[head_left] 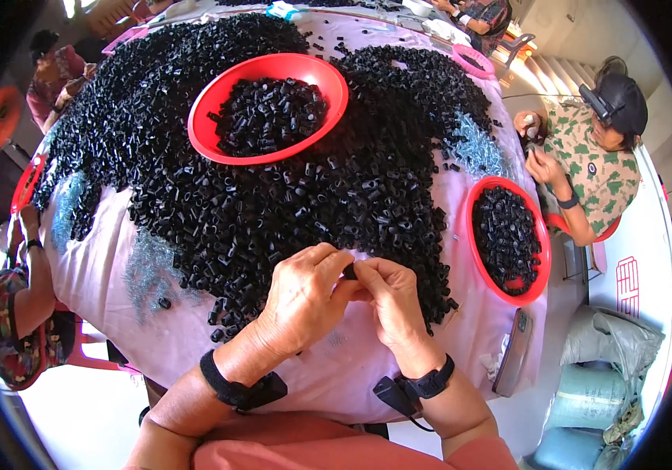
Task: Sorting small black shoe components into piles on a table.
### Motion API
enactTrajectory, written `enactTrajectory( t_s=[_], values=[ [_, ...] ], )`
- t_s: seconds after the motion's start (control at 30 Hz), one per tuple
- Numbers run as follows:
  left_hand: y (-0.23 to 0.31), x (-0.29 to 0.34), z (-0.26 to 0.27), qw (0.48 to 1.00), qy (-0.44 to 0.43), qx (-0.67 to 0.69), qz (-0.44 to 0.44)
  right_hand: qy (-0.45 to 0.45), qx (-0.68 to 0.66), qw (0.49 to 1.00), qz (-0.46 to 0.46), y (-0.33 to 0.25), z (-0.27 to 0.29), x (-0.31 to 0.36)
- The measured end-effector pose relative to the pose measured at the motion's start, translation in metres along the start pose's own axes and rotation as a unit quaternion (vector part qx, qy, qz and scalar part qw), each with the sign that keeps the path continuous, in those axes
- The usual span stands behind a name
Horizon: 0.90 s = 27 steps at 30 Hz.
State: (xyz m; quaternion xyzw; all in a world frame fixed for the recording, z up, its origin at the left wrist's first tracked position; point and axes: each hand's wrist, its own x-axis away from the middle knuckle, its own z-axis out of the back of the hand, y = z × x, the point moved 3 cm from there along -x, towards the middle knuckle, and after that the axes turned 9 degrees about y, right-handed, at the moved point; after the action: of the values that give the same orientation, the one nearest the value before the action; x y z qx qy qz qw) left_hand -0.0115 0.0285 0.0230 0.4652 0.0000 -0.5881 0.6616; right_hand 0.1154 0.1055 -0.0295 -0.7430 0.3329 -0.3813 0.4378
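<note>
In front of me my left hand (303, 296) and my right hand (393, 301) meet above the near edge of a large heap of small black plastic pieces (312, 207). Both are closed, thumbs and fingers pinching one small black plastic piece (349, 271) between them. My fingers cover most of it. On the heap beyond sits a red basin (204, 106) part-filled with the same pieces. To the right of my right hand stands a red basket (541, 270), also holding black pieces.
Pink cloth (93, 262) covers the table. Clear bluish scraps (152, 270) lie left, more scraps (477, 149) right. A phone (514, 352) rests at the right edge. A person in a camouflage shirt (586, 153) sits right; others work around the table. Stuffed sacks (586, 395) stand lower right.
</note>
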Motion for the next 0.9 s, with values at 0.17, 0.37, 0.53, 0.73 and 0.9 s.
enactTrajectory(
  t_s=[0.17, 0.37, 0.53, 0.73, 0.9],
  values=[
    [0.003, -0.001, 0.002, 0.998, -0.017, 0.042, 0.054, -0.017, -0.023, 1.000, -0.007, 0.002, 0.006, -0.003],
    [0.000, -0.003, 0.011, 0.971, -0.161, 0.101, 0.144, 0.045, -0.040, 0.998, 0.011, -0.005, 0.009, -0.005],
    [-0.015, -0.030, 0.027, 0.947, 0.061, 0.249, 0.191, 0.043, -0.044, 0.998, 0.027, 0.000, 0.010, -0.006],
    [-0.020, -0.033, 0.042, 0.967, 0.088, 0.190, 0.145, 0.035, -0.033, 0.999, 0.005, -0.004, 0.009, -0.004],
    [-0.019, -0.016, 0.034, 0.957, -0.069, 0.188, 0.209, 0.049, -0.045, 0.998, 0.014, -0.001, 0.011, -0.008]
  ],
)
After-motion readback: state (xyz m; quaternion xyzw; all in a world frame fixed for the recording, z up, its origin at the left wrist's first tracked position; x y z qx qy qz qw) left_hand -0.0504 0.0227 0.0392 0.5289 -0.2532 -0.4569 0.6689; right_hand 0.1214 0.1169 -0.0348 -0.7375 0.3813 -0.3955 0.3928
